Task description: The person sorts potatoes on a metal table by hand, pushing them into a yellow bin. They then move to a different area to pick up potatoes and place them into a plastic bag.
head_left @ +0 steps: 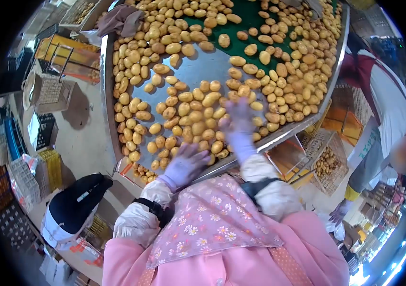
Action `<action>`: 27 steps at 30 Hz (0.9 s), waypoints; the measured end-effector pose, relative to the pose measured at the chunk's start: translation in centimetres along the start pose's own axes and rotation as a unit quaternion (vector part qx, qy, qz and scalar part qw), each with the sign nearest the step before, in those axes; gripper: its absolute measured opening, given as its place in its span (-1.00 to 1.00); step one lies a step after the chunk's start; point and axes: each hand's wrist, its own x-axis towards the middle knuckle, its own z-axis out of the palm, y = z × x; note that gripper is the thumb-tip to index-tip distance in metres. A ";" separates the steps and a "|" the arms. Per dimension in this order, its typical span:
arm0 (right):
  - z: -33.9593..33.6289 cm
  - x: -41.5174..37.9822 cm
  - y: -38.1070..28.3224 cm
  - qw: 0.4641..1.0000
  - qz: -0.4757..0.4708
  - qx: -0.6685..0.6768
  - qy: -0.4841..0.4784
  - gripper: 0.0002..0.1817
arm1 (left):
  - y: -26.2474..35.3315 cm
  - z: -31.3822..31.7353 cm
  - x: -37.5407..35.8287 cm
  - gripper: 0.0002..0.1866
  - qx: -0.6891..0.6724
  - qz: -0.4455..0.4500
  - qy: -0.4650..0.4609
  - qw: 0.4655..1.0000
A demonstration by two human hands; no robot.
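Many yellow-brown potatoes (196, 117) lie loose on a metal sorting table (193, 71). My left hand (186, 164), in a pale purple glove, rests against potatoes near the table's front edge, its fingers stretched out and apart. Farther in and to the right, my right hand (238, 119) wears the same kind of glove. It is smeared by motion, but its fingers look spread over the potatoes beside it. Neither hand visibly grips a potato; what lies under the palms is hidden.
A green belt (234, 35) runs at the table's far end, and a brown cloth (123, 20) lies at its far left corner. Plastic crates (327, 162) stand by the right side. One person (384, 95) bends at the right, another (74, 207) at the left.
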 end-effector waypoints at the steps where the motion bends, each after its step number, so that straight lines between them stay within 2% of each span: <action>1: 0.8 -1.0 -3.9 0.995 -0.029 -0.069 -0.071 -0.47 | -1.4 -0.2 -1.6 -0.44 0.013 -0.006 0.000 1.000; 2: 0.6 -2.1 -6.9 0.978 -0.060 -0.139 -0.141 -0.45 | -2.4 0.1 -3.7 -0.44 -0.010 -0.052 0.034 0.998; 3: 1.1 -2.3 -6.1 0.977 -0.069 -0.137 -0.145 -0.45 | -3.4 -0.1 -5.6 -0.45 0.034 -0.069 0.037 0.996; 4: 1.5 -2.8 -3.9 0.948 -0.227 -0.050 -0.217 -0.44 | -4.4 -0.4 -7.5 -0.45 0.077 -0.084 0.037 0.993; 5: 1.2 -2.8 -1.4 0.881 -0.378 0.039 -0.282 -0.43 | -5.1 -1.0 -9.4 -0.45 0.073 -0.093 0.041 0.992; 6: -0.4 -0.7 1.1 0.868 -0.389 0.077 -0.298 -0.44 | -5.5 -1.9 -11.2 -0.47 0.050 -0.156 0.057 0.985; 7: -1.6 2.7 1.5 0.859 -0.254 -0.010 -0.445 -0.42 | -6.0 -2.6 -12.0 -0.48 0.027 -0.214 0.073 0.974; 8: -0.9 5.5 5.2 0.881 -0.319 -0.069 -0.343 -0.35 | -6.3 -2.9 -12.3 -0.48 0.025 -0.217 0.077 0.973; 9: -0.4 8.8 6.2 0.887 -0.243 -0.146 -0.365 -0.29 | -6.6 -3.0 -12.5 -0.49 0.063 -0.261 0.144 0.952; 10: -1.6 11.9 5.5 0.920 -0.267 -0.204 -0.202 -0.27 | -6.7 -3.2 -12.6 -0.51 0.100 -0.303 0.207 0.925; 11: -0.2 14.3 4.6 0.958 -0.171 -0.187 -0.133 -0.25 | -7.3 -4.6 -10.6 -0.54 0.100 -0.315 0.239 0.913; 12: 1.3 16.9 2.3 0.979 -0.122 -0.161 -0.039 -0.29 | -8.2 -5.5 -8.4 -0.54 0.091 -0.313 0.265 0.907; 13: 2.3 19.4 -1.4 0.983 -0.109 -0.149 0.007 -0.37 | -9.5 -6.4 -5.8 -0.54 0.085 -0.310 0.294 0.900; 14: 3.3 20.2 -4.7 0.993 -0.105 -0.023 -0.045 -0.44 | -10.5 -7.8 -3.0 -0.55 0.074 -0.303 0.316 0.896; 15: 5.6 20.0 -6.8 0.966 -0.238 -0.098 -0.030 -0.52 | -11.4 -9.2 -0.5 -0.55 0.104 -0.295 0.332 0.890; 16: 7.0 18.5 -8.6 0.954 -0.220 -0.096 -0.179 -0.56 | -12.8 -9.9 0.9 -0.55 0.101 -0.299 0.331 0.890; 17: 7.4 16.4 -9.5 0.921 -0.194 -0.092 -0.326 -0.60 | -14.1 -10.2 2.2 -0.55 0.074 -0.331 0.338 0.878; 18: 7.1 14.8 -9.4 0.920 -0.194 -0.093 -0.327 -0.60 | -15.2 -10.5 2.9 -0.55 0.048 -0.361 0.347 0.864; 19: 6.8 13.6 -9.0 0.935 -0.162 -0.060 -0.311 -0.62 | -16.4 -10.5 3.0 -0.55 0.047 -0.361 0.349 0.863; 21: 7.3 12.5 -6.9 0.944 -0.136 -0.025 -0.299 -0.64 | -18.3 -9.5 1.5 -0.54 0.057 -0.414 0.219 0.882; 22: 7.5 11.8 -4.7 0.950 -0.128 0.060 -0.278 -0.69 | -18.9 -8.8 0.5 -0.54 0.056 -0.414 0.217 0.882; 23: 7.3 11.7 -2.7 0.950 -0.120 0.144 -0.251 -0.72 | -19.6 -8.3 -0.3 -0.55 0.044 -0.395 0.252 0.882; 24: 5.3 11.6 -1.9 0.903 0.047 0.337 -0.263 -0.72 | -20.2 -8.2 -0.9 -0.56 0.032 -0.374 0.287 0.881; 25: 3.1 11.2 -1.0 0.795 0.210 0.508 -0.258 -0.72 | -20.4 -8.1 -1.4 -0.57 0.031 -0.378 0.269 0.885; 27: 0.3 10.8 3.0 0.812 0.240 0.496 -0.192 -0.72 | -19.8 -8.5 -1.5 -0.57 0.012 -0.387 0.258 0.885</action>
